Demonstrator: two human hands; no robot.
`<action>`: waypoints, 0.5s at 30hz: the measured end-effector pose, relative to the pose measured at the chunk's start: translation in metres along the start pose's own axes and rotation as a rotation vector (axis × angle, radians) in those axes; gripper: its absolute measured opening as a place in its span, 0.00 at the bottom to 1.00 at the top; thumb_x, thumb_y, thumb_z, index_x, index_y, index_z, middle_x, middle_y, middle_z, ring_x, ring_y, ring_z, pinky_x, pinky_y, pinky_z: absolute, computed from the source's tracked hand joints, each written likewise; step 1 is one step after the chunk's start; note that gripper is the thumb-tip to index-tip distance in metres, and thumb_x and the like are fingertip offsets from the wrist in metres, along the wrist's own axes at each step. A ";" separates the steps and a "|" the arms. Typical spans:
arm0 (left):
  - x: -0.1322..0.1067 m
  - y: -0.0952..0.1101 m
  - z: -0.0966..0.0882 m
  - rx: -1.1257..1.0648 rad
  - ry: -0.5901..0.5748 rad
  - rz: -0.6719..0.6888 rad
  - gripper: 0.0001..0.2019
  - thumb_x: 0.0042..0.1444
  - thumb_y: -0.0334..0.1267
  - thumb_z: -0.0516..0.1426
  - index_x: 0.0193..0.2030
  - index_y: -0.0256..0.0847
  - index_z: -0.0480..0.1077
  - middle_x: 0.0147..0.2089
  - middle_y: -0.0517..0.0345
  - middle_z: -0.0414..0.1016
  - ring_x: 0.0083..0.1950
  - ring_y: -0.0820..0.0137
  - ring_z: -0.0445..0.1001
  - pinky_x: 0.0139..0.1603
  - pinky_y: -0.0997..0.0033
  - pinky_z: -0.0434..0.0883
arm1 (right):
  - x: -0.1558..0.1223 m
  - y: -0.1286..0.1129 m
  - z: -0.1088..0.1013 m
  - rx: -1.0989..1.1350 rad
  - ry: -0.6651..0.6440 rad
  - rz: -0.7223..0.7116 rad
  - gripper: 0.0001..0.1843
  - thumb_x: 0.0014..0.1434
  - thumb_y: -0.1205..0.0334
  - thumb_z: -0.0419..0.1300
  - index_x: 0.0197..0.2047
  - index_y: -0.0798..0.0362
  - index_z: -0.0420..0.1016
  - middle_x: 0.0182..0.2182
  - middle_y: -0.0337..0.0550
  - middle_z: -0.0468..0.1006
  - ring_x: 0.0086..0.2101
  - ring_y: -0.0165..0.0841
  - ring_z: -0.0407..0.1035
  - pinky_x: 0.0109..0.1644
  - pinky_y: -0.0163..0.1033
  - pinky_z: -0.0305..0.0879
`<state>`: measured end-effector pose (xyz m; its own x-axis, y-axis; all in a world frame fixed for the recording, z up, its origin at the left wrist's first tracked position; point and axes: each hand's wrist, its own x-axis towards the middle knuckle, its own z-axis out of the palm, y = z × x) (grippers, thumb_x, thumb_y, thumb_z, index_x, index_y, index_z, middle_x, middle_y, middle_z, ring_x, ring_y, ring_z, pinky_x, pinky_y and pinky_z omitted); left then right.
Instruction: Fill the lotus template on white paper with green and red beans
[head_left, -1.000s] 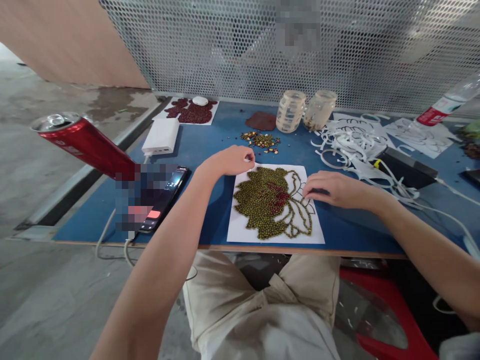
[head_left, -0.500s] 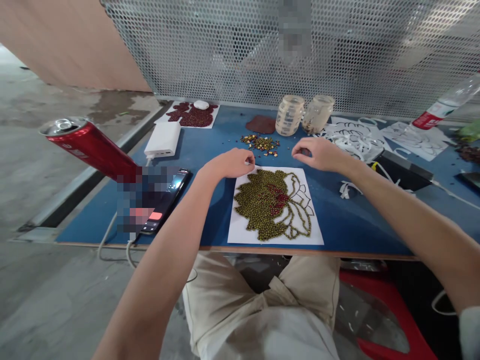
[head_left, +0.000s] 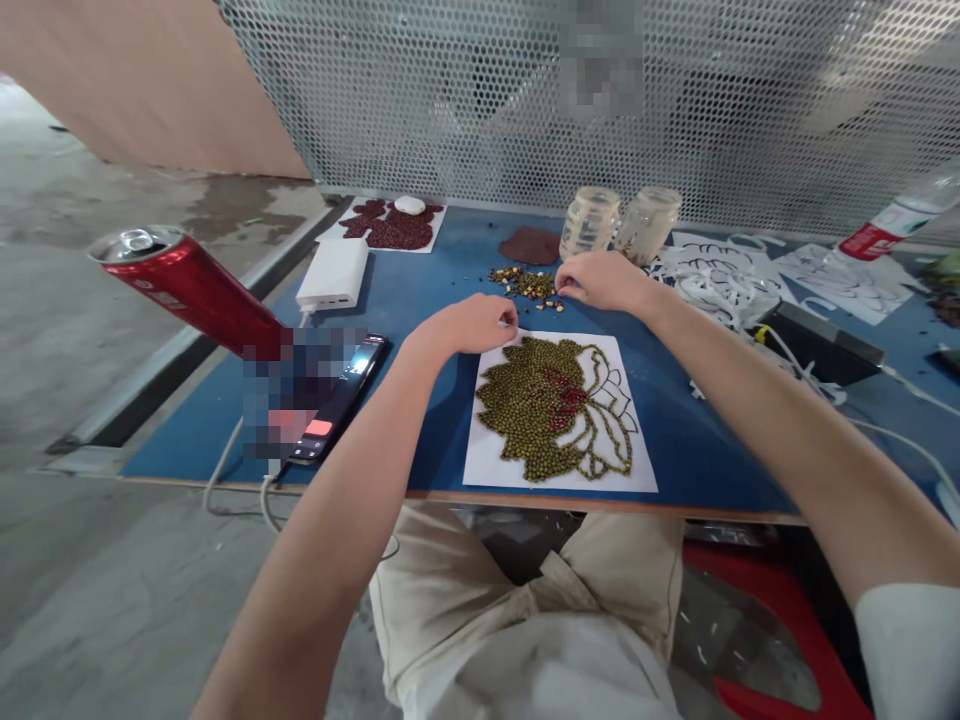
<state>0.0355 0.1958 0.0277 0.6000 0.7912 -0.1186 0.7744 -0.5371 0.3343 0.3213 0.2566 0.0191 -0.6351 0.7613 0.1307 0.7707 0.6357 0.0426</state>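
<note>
Taking the sheet (head_left: 640, 472) as the middle of the clock, it lies flat on the blue table (head_left: 690, 455), near the edge by the person's lap. Green beans (head_left: 521, 415) cover the left half of its flower drawing, with a patch of red beans (head_left: 568, 400) near the centre. On the right, green beans follow some of the petal lines, while the petals at about 2 o'clock are bare ink.

The left hand (head_left: 487, 322) rests at the sheet's 11 o'clock corner, its fingers curled; I cannot tell whether its grip is pinching the paper. The right hand (head_left: 596, 280) is between 12 and 1 o'clock, beyond the sheet, fingers bunched at the right edge of a mixed bean pile (head_left: 523, 284). Whether that grip has a bean in it is too small to tell.

A brown patch (head_left: 529, 246) lies just past the pile, and two jars, one (head_left: 590, 225) at 12 o'clock and another (head_left: 649, 222) at 1, stand near each other behind the right hand. White strips (head_left: 724, 292) lie in a tangle at 2 o'clock, with a bottle (head_left: 885, 225) farther out. The phone (head_left: 349, 410) is at 9 o'clock, partly masked by blurring, and the power bank (head_left: 334, 272) at 10.
</note>
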 end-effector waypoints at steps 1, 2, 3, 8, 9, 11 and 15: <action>0.000 0.000 0.000 -0.003 0.002 -0.005 0.19 0.62 0.46 0.57 0.54 0.43 0.82 0.57 0.45 0.87 0.55 0.55 0.82 0.58 0.55 0.75 | 0.001 0.000 0.001 -0.005 -0.010 -0.010 0.14 0.70 0.59 0.57 0.46 0.51 0.84 0.48 0.55 0.86 0.46 0.48 0.77 0.46 0.51 0.68; 0.000 -0.001 0.001 -0.005 0.004 -0.011 0.19 0.62 0.46 0.57 0.54 0.44 0.81 0.57 0.45 0.87 0.55 0.55 0.82 0.58 0.55 0.75 | 0.002 0.001 0.001 -0.010 -0.021 -0.019 0.14 0.70 0.59 0.57 0.46 0.52 0.84 0.47 0.55 0.85 0.46 0.48 0.77 0.46 0.52 0.68; 0.000 -0.001 0.001 -0.005 0.004 -0.016 0.19 0.62 0.46 0.57 0.54 0.44 0.81 0.57 0.46 0.87 0.55 0.55 0.82 0.58 0.55 0.75 | 0.003 0.002 0.001 -0.015 -0.033 -0.026 0.14 0.69 0.59 0.56 0.45 0.52 0.83 0.47 0.55 0.85 0.45 0.47 0.77 0.46 0.52 0.68; -0.001 0.003 -0.002 0.006 -0.002 -0.008 0.18 0.62 0.46 0.56 0.52 0.44 0.82 0.55 0.46 0.87 0.55 0.54 0.83 0.57 0.55 0.74 | -0.006 0.004 -0.011 0.096 0.006 -0.033 0.09 0.66 0.60 0.58 0.42 0.51 0.79 0.43 0.52 0.83 0.42 0.44 0.75 0.48 0.50 0.68; -0.002 0.003 -0.002 0.005 -0.003 -0.009 0.18 0.62 0.46 0.56 0.52 0.44 0.82 0.55 0.45 0.87 0.55 0.54 0.82 0.57 0.55 0.74 | -0.012 0.002 -0.016 0.141 0.031 -0.036 0.09 0.66 0.59 0.58 0.43 0.52 0.79 0.42 0.51 0.83 0.41 0.44 0.75 0.48 0.50 0.68; -0.002 0.004 -0.003 0.006 -0.007 -0.017 0.18 0.61 0.46 0.57 0.52 0.44 0.82 0.55 0.45 0.87 0.55 0.54 0.82 0.56 0.55 0.74 | -0.029 -0.004 -0.027 0.220 0.065 -0.043 0.09 0.67 0.58 0.58 0.43 0.51 0.78 0.41 0.49 0.82 0.41 0.42 0.74 0.48 0.49 0.68; -0.001 0.003 -0.002 0.009 -0.011 -0.023 0.18 0.62 0.45 0.57 0.52 0.44 0.82 0.55 0.47 0.87 0.54 0.55 0.82 0.56 0.56 0.74 | -0.076 -0.034 -0.042 0.343 0.038 -0.054 0.08 0.69 0.55 0.59 0.44 0.49 0.77 0.41 0.47 0.83 0.38 0.39 0.72 0.45 0.46 0.66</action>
<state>0.0370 0.1937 0.0312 0.5845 0.7998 -0.1369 0.7895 -0.5217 0.3233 0.3456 0.1724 0.0492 -0.6672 0.7241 0.1746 0.6699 0.6858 -0.2843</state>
